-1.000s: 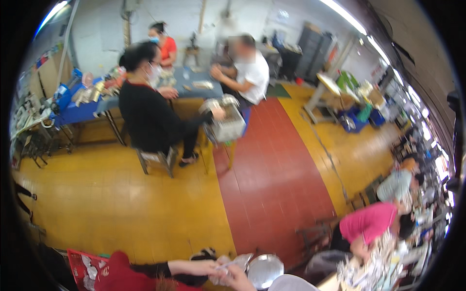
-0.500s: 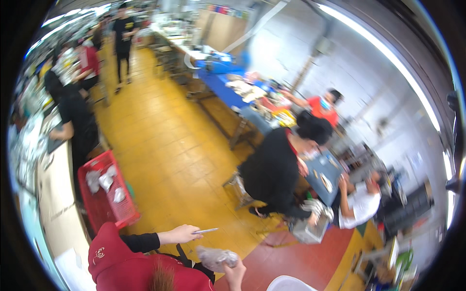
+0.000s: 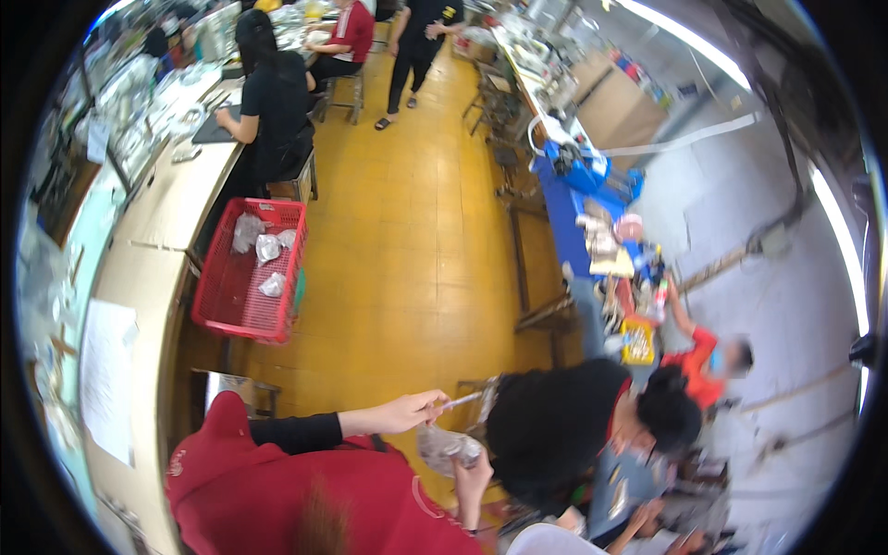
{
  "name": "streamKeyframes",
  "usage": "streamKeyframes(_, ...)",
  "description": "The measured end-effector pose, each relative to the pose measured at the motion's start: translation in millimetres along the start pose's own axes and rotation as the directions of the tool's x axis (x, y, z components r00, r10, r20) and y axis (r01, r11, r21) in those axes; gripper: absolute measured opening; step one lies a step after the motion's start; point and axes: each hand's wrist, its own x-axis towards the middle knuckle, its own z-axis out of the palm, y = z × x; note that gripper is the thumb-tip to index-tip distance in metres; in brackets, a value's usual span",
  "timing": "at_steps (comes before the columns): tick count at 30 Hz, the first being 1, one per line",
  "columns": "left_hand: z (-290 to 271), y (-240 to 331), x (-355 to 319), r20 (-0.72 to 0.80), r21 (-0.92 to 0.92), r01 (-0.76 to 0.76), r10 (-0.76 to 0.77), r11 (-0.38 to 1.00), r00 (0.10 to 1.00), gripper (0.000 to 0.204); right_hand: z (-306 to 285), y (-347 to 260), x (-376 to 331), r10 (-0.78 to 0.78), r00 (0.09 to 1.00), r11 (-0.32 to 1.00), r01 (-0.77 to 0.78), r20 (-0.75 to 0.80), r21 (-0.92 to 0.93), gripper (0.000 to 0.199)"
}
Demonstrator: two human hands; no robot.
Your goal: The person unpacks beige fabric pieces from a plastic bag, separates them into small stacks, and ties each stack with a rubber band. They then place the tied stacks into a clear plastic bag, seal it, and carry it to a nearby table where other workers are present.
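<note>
From the left my arm reaches across in a black sleeve under red cloth, and my left hand (image 3: 407,413) is closed around a slim pen (image 3: 462,400) pointing right. Just below it, my right hand (image 3: 474,481) grips a clear plastic bag (image 3: 435,448) with greyish contents too blurred to name. The bag hangs close under the left fingers; whether they touch it I cannot tell.
A red basket (image 3: 242,326) holding several small bags stands beside the pale workbench (image 3: 153,370) on the left. A co-worker in black (image 3: 555,425) sits close at right. A blue-topped table (image 3: 555,203) lines the aisle's right side. Another person (image 3: 416,55) stands farther up.
My view has swung left, so the aisle and basket sit farther right in the picture. Both hands appear higher and farther right, with the pen hand nearer the bag. Their holds are unchanged.
</note>
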Motion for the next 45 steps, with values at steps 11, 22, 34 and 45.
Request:
streamKeyframes(11, -130, 39, 88, -0.306, 0.227, 0.054, 0.019, 0.972, 0.952, 0.031, 120, 178, 317, 0.18, 0.744, 0.795, 0.275, 0.643, -0.541, 0.058)
streamKeyframes(22, -377, 112, 315, -0.344, 0.336, -0.011, 0.134, 0.942, 0.93, 0.028, 124, 83, 750, 0.12, 0.987, 0.809, -0.034, 0.108, -0.587, 0.065)
streamKeyframes(34, -560, 129, 586, -0.106, 0.213, -0.136, 0.161, 0.968, 0.981, 0.03, 324, 131, 916, 0.586, 0.74, 0.714, -0.279, 0.33, -0.642, 0.068)
streamKeyframes(45, -887, 174, 765, -0.717, 0.004, -0.034, 0.027, 0.999, 0.697, 0.024, 524, -93, 1387, 0.021, 0.976, 0.847, 0.098, 0.218, -0.523, 0.07)
